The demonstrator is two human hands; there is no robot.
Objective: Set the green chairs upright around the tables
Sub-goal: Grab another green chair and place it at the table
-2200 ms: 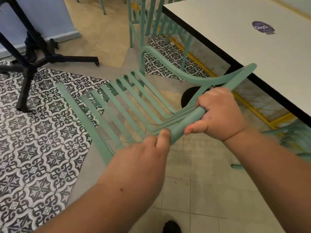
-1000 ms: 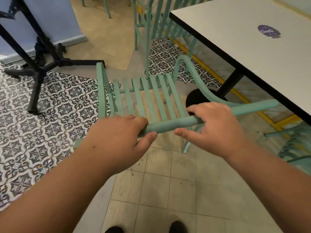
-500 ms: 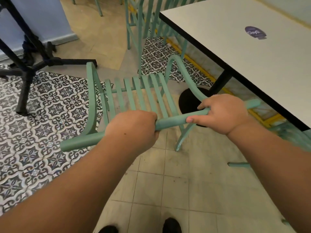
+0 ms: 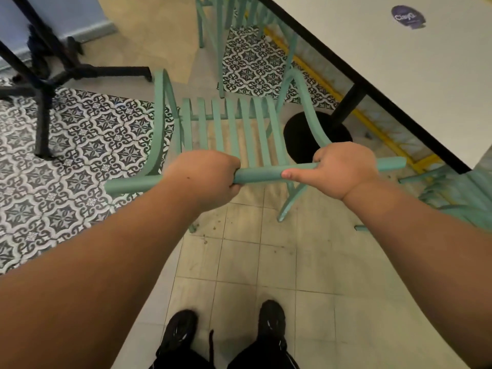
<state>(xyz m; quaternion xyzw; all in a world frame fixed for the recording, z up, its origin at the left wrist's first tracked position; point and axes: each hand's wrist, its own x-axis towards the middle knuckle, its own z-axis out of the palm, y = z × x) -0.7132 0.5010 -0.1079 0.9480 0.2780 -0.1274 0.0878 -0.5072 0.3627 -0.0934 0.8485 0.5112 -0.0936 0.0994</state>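
A green slatted chair (image 4: 231, 123) stands upright on its legs right in front of me, its seat facing away from me, beside the white table (image 4: 399, 65). My left hand (image 4: 205, 177) and my right hand (image 4: 343, 169) both grip the chair's top back rail, left and right of its middle. Another green chair (image 4: 458, 198) lies low at the right, partly under the table's near corner. Further green chairs (image 4: 226, 25) stand at the back by the table's far side.
The table's black post and round base (image 4: 316, 134) sit just right of the chair's seat. A black cross-shaped table foot (image 4: 42, 83) stands at the left on patterned tiles. My two black shoes (image 4: 226, 331) are on plain tiles below.
The chair has swung from tilted on its side to upright. Both hands stayed on the top rail and spread apart along it; the chair now stands square in front of me.
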